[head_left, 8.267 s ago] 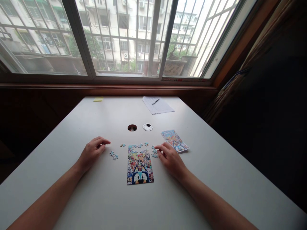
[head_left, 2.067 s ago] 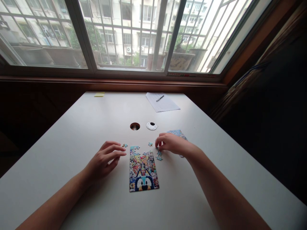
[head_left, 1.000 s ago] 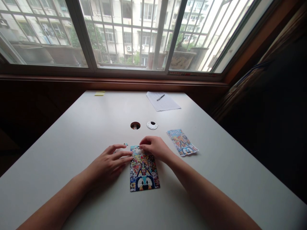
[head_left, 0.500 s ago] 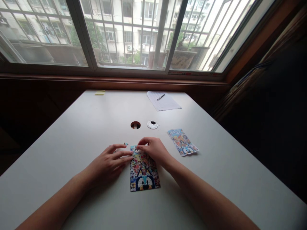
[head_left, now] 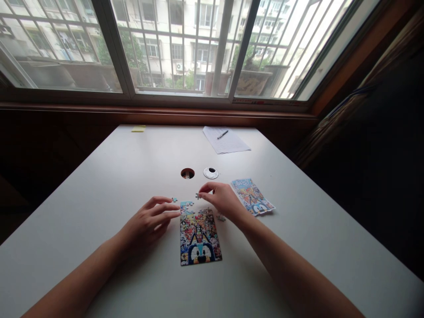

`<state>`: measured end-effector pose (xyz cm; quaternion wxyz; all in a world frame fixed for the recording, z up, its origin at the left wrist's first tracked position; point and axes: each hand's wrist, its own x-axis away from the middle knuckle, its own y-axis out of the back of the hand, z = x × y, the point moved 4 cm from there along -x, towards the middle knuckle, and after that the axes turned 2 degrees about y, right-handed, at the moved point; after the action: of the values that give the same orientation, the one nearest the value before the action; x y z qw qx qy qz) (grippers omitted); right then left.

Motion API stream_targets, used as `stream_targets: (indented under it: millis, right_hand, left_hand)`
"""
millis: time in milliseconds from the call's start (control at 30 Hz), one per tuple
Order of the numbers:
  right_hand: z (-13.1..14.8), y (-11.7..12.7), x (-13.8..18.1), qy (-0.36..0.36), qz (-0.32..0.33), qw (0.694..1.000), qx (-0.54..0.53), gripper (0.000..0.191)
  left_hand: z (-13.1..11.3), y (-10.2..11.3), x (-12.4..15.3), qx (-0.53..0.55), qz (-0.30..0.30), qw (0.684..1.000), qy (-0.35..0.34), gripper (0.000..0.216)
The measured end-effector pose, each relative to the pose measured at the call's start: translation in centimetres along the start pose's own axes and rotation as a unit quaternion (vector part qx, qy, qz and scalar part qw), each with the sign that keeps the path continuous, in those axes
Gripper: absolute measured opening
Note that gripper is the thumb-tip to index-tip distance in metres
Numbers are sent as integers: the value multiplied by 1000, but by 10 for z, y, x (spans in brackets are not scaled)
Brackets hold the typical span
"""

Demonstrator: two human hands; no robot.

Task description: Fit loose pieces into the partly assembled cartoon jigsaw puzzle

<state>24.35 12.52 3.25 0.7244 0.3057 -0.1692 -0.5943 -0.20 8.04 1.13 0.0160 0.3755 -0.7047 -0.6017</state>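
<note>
A small colourful jigsaw puzzle (head_left: 199,237) with a blue cartoon dog face lies on the white table (head_left: 99,185). Its top edge has gaps. My right hand (head_left: 222,201) hovers just above the puzzle's top right and pinches a puzzle piece (head_left: 198,195) between thumb and forefinger. Flat on the table rests my left hand (head_left: 150,219), fingers spread, its fingertips touching the puzzle's upper left edge. One loose piece (head_left: 174,199) lies beyond those fingers, and another (head_left: 221,217) lies under my right wrist.
A printed picture card (head_left: 252,196) of the same design lies right of my right hand. Farther back are a round cable hole (head_left: 187,173), its white cap (head_left: 211,172), a paper sheet (head_left: 226,141) with a pen (head_left: 222,134), and a yellow sticky note (head_left: 138,128). A barred window lies beyond.
My right hand has lifted off the puzzle's top edge and drawn back up and to the right, still pinching a piece. The left hand has stayed put.
</note>
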Motion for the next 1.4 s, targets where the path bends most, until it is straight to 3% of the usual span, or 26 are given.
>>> stream_targets:
  millis: [100, 267, 433, 500, 633, 767, 867, 1033, 1400]
  right_hand:
    - [-13, 16, -5, -18, 5, 1000, 22, 14]
    - [-31, 37, -10, -52, 62, 994, 67, 11]
    - [-38, 44, -9, -54, 121, 988, 84, 10]
    - [-38, 42, -8, -43, 147, 986, 73, 12]
    - [-39, 38, -7, -40, 154, 985, 71, 12]
    - [-38, 43, -8, -31, 138, 987, 72, 11]
    - [-35, 49, -7, -27, 120, 989, 79, 11]
    - [-26, 51, -5, -11, 112, 990, 87, 11]
    - [5, 30, 3, 49, 147, 984, 90, 8]
  left_hand:
    - [7, 10, 0, 24, -74, 996, 42, 36]
    - [21, 22, 5, 41, -155, 967, 197, 26]
    - [41, 21, 16, 112, -172, 906, 371, 28]
    - [47, 21, 17, 123, -149, 895, 402, 27]
    - [51, 21, 11, 142, -40, 925, 349, 23]
    - [51, 24, 10, 182, 35, 938, 293, 23]
    - [48, 23, 10, 150, 84, 957, 234, 23]
    - [42, 19, 10, 92, 91, 976, 178, 20]
    - [34, 16, 6, 87, 84, 976, 182, 18]
